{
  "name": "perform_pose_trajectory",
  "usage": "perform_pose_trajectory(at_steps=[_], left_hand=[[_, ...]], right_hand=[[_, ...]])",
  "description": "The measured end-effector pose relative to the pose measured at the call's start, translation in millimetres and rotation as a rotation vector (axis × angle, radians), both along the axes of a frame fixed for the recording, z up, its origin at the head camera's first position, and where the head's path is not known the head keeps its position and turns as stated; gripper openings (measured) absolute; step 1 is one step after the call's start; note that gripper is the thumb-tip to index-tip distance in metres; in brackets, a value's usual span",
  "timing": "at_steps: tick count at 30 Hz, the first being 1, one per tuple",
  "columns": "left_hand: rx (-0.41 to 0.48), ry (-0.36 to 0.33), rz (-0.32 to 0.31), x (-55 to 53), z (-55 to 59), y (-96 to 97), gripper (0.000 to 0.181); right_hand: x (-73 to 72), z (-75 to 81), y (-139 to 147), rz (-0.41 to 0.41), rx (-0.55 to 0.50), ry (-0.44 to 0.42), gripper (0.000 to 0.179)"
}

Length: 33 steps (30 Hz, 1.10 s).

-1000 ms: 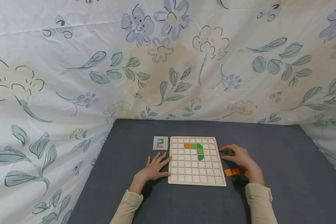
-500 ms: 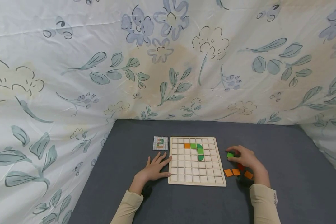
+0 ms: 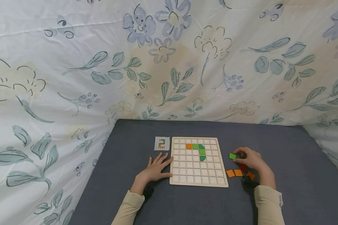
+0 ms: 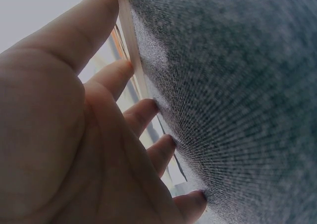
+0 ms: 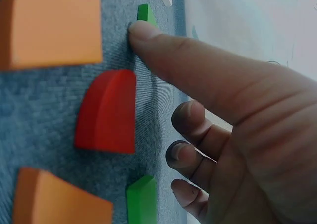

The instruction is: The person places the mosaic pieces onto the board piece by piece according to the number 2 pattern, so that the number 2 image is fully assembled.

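My left hand point(image 3: 155, 171) lies with spread fingers at the left edge of a wooden grid board point(image 3: 186, 172); in the left wrist view its fingertips point(image 4: 166, 143) meet the board's edge and the dark cloth. On the board are an orange square tile point(image 3: 188, 146), light green square tiles point(image 3: 202, 152) and dark green rounded tiles point(image 3: 202, 158). My right hand point(image 3: 250, 159) is right of the board, thumb and index finger apart beside a loose green square tile point(image 3: 232, 156). In the right wrist view the thumb partly covers a green tile point(image 5: 143, 12); its other fingers curl loosely, holding nothing visible.
A small pattern card point(image 3: 161, 143) lies left of the board. Loose orange tiles point(image 3: 238, 172) and a red rounded tile point(image 3: 243, 167) lie below the right hand. Another green piece point(image 5: 141, 200) shows under it in the right wrist view. Floral cloth point(image 3: 169, 78) hangs behind the table.
My right hand has drawn back to the right from the board's edge, uncovering the loose green square tile, which stays nearly in place. The left hand has not moved.
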<state>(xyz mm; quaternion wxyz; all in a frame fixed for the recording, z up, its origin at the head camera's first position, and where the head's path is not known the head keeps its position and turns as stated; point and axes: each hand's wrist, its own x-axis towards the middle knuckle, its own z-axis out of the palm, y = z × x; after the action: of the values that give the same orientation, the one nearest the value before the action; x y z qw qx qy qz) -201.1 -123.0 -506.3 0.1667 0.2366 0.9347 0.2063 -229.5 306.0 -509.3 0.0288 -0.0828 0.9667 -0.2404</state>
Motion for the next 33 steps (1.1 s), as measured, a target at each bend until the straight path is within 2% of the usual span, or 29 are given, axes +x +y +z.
perform_pose_trajectory(at_steps=[33], left_hand=[[-0.008,-0.003,0.015,-1.5,-3.3,0.2,0.073]], right_hand=[[-4.1,-3.1,-5.3,0.004,-0.013,0.040,0.027]])
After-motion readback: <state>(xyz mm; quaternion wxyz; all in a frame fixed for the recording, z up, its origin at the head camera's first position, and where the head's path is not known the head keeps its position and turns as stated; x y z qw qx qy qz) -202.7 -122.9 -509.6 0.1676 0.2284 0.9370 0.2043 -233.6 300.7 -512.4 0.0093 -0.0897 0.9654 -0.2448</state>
